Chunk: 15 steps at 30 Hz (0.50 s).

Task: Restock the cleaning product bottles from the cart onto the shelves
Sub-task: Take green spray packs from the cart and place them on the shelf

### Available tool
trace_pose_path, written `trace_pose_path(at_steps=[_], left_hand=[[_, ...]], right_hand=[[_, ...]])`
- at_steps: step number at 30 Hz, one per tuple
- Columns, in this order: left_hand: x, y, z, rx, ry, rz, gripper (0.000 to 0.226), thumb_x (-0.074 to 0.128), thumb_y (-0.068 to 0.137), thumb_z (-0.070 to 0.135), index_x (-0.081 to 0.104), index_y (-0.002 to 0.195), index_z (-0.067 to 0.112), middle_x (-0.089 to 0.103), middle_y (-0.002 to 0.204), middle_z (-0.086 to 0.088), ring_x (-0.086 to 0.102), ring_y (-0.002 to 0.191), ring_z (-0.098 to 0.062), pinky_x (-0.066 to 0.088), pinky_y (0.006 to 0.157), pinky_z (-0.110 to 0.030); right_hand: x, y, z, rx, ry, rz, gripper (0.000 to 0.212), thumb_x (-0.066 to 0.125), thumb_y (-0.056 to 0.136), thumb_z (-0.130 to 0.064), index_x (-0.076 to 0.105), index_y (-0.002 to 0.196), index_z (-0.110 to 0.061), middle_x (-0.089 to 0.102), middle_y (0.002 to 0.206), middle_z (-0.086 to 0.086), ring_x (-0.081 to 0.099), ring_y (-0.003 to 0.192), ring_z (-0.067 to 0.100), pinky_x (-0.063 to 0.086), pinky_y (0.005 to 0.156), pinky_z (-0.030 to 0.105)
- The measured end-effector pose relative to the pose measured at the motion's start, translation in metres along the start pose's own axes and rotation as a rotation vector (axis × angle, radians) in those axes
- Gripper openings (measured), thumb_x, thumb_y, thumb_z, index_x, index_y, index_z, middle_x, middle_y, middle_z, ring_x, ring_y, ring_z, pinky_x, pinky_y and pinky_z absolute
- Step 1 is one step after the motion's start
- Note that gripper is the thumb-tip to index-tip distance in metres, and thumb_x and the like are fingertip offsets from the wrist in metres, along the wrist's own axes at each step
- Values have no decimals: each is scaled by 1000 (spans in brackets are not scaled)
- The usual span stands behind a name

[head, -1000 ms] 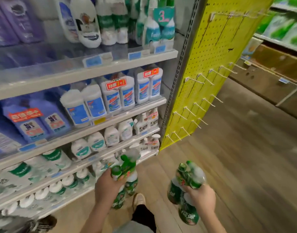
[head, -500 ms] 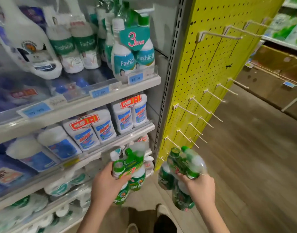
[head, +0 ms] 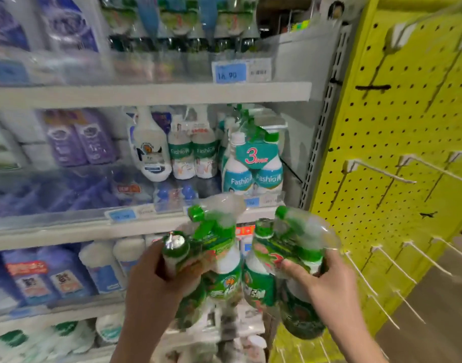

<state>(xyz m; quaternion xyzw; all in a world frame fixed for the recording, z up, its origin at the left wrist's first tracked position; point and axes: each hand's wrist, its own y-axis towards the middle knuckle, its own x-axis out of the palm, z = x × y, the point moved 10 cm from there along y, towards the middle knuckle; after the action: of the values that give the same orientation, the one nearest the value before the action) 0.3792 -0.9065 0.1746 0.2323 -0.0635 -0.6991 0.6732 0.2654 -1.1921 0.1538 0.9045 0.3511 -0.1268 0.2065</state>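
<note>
Step was carry-to-shelves point(head: 146, 94) phase. L hand point(head: 154, 281) fingers curled round green spray-bottle pack point(head: 222, 279); R hand point(head: 332, 286) gripped second pack point(head: 285, 247). Next prob needed: spot gap, seat packs upright.

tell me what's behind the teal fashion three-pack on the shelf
Behind the teal and white shrink-wrapped three-pack, green and white spray tops in clear wrap rise above it. The bodies of those bottles are covered by the front pack, so their number cannot be told.
</note>
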Motion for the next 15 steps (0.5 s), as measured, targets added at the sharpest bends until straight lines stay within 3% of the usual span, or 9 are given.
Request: trace_pose_path(at_steps=[3,5,8,12,15], left_hand=[[-23,18,43,120,21,81,46,70,45,61,62,87,43,69,74,15,59,62,-2,48,59,-21],[-38,31,75,213,26,120,40,68,45,57,63,83,46,68,69,15,56,57,1,44,54,-14],[-66,53,111,253,-99,206,40,70,33,45,68,73,53,68,67,25,58,59,12,45,59,-4],[-91,82,158,348,-110,213,49,88,46,21,67,76,53,70,77,25,63,68,9,49,61,-8],[-104,107,189,412,-127,238,38,85,51,23,69,79,44,71,80,21,65,70,5,51,61,-19]], right_hand=[[4,21,-54,-171,110,-46,31,85,64,-21,62,82,-31,66,71,-33,63,68,-9,46,58,10],[3,35,-92,-259,188,-78,31,83,67,-14,62,83,-31,65,71,-35,61,69,-14,42,57,3],[-4,54,-148,-378,254,-95,30,81,68,-11,63,83,-29,68,76,-31,62,71,-12,42,60,3],[-13,79,-218,-519,290,-124,23,80,72,-13,66,84,-28,71,81,-23,65,74,-8,47,63,8],[-19,95,-260,-564,320,-156,18,78,74,-13,68,85,-24,73,79,-17,67,72,-5,47,60,9]])
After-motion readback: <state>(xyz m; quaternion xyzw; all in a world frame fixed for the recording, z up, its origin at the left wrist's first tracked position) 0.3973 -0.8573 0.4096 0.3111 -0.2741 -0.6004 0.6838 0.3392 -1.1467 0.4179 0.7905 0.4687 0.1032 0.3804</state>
